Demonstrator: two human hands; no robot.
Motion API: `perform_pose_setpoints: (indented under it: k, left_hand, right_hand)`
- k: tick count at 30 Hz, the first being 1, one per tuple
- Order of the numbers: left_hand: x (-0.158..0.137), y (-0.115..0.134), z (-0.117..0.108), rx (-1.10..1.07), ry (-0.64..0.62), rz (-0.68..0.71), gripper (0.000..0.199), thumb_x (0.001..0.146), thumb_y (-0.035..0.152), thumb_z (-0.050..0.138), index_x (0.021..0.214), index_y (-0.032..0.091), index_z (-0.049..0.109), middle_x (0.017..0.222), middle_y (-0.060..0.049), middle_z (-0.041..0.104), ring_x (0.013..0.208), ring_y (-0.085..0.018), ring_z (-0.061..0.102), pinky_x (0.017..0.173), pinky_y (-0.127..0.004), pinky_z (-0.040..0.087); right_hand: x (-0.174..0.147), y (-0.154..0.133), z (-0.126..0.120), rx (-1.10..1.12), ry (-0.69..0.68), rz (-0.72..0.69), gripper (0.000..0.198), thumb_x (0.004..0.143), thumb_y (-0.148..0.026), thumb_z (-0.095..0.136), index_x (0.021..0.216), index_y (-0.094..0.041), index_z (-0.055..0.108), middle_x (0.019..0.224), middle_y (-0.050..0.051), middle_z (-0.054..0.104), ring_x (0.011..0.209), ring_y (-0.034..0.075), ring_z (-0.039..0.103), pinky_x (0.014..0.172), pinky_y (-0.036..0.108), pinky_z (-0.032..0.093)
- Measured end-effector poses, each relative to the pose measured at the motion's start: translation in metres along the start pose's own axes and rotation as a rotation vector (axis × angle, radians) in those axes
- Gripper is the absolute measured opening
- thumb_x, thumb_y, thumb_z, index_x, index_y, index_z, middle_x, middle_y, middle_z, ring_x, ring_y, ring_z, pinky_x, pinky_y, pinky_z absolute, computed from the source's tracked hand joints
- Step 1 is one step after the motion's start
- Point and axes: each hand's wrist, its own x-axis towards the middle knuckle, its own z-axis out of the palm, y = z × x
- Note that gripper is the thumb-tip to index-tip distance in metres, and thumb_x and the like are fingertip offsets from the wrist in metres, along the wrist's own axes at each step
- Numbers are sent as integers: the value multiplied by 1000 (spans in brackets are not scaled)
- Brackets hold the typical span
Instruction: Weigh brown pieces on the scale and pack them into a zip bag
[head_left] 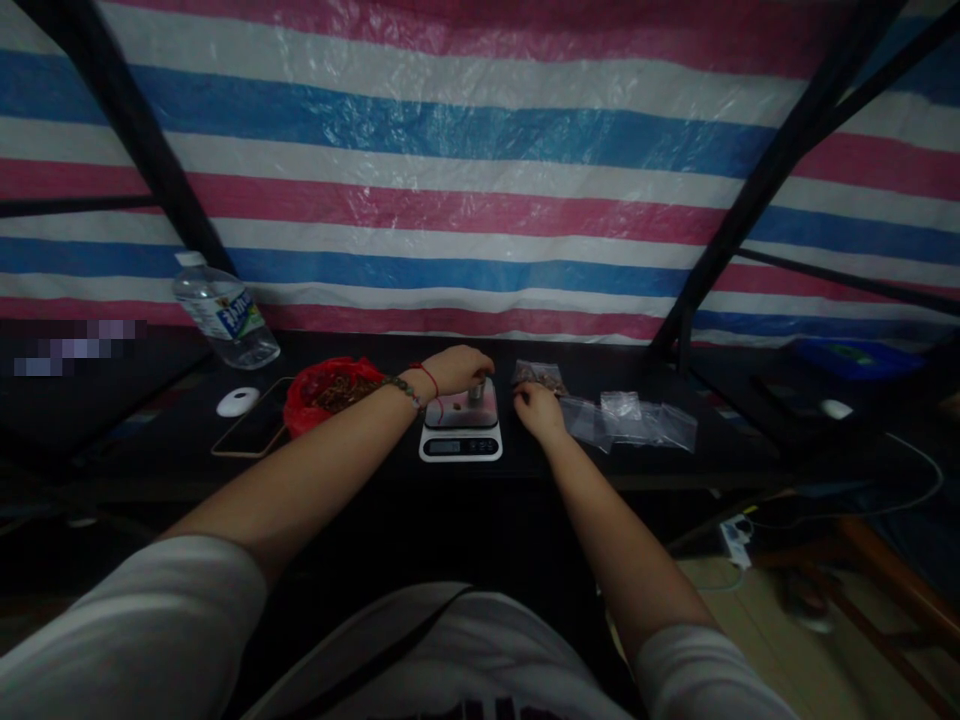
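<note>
My left hand (455, 370) reaches over the white kitchen scale (460, 445), its fingers closed on a small metal cup (475, 391) at the right of the weighing plate. One small brown piece (457, 407) lies on the plate near the cup. Right of the scale, my right hand (540, 410) is low over the table with fingers curled together; what they hold, if anything, cannot be made out. Just beyond those fingers lies a clear plastic bag (551, 376) of brown pieces. Under my left forearm, a red plastic bag (304, 385) stands open, filled with small brown pieces (345, 391).
Flat clear plastic bags (660, 426) lie right of my right hand. To the left are a phone (255, 425), a white rounded object (238, 402) and a large clear bottle (229, 318). Dark metal posts (686, 280) and a striped tarp (465, 190) bound the table (390, 458).
</note>
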Motion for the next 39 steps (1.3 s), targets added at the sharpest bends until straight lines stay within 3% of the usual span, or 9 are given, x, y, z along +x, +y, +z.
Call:
perform_pose_setpoints:
  k: [7, 11, 17, 21, 30, 34, 39]
  left_hand:
    - [-2, -3, -5, -31, 42, 35, 25, 78, 20, 54, 97, 16, 69, 96, -7, 69, 90, -18, 62, 82, -27, 44]
    - [-20, -6, -13, -52, 78, -36, 23, 81, 22, 51, 92, 16, 70, 92, -7, 68, 84, -17, 61, 76, -25, 44]
    - [-54, -10, 5, -107, -134, -103, 20, 78, 29, 55, 85, 20, 72, 83, -3, 69, 74, -15, 61, 66, -22, 42]
    - [-59, -12, 18, -148, -136, -108, 21, 79, 29, 53, 85, 23, 72, 81, -1, 69, 73, -14, 61, 67, -22, 42]
    - [-59, -22, 25, -145, -44, -157, 23, 80, 34, 54, 85, 20, 72, 85, -3, 68, 75, -15, 61, 66, -22, 43]
    - [-47, -24, 10, -147, 66, -165, 29, 84, 35, 50, 93, 18, 71, 91, -5, 69, 80, -15, 62, 71, -23, 43]
    - [-15, -19, -10, -149, 25, -58, 24, 83, 30, 52, 91, 18, 71, 89, -3, 69, 81, -15, 61, 72, -22, 42]
  right_hand:
    - [0, -1, -2, 2, -10, 15, 24, 82, -21, 48, 97, -19, 67, 102, 7, 67, 96, 19, 61, 87, 28, 43]
    - [-1, -1, -2, 17, -6, 4, 24, 82, -21, 48, 97, -18, 67, 102, 8, 67, 97, 19, 61, 89, 28, 43]
    - [0, -2, -1, 17, 0, 3, 24, 82, -21, 48, 96, -18, 67, 101, 7, 67, 97, 19, 61, 89, 28, 43]
    - [-1, -2, -1, 18, -2, -6, 24, 82, -20, 48, 97, -18, 67, 101, 8, 67, 97, 18, 60, 90, 28, 42]
    - [-1, -4, -3, 15, -9, -4, 24, 82, -18, 48, 96, -18, 67, 101, 7, 67, 98, 18, 60, 91, 27, 42]
    - [0, -3, -2, 22, -18, 4, 24, 82, -19, 49, 98, -18, 67, 103, 7, 67, 99, 18, 60, 91, 27, 42]
    - [0, -2, -1, 20, -15, 13, 24, 82, -20, 49, 98, -18, 67, 102, 8, 67, 99, 18, 60, 91, 28, 42]
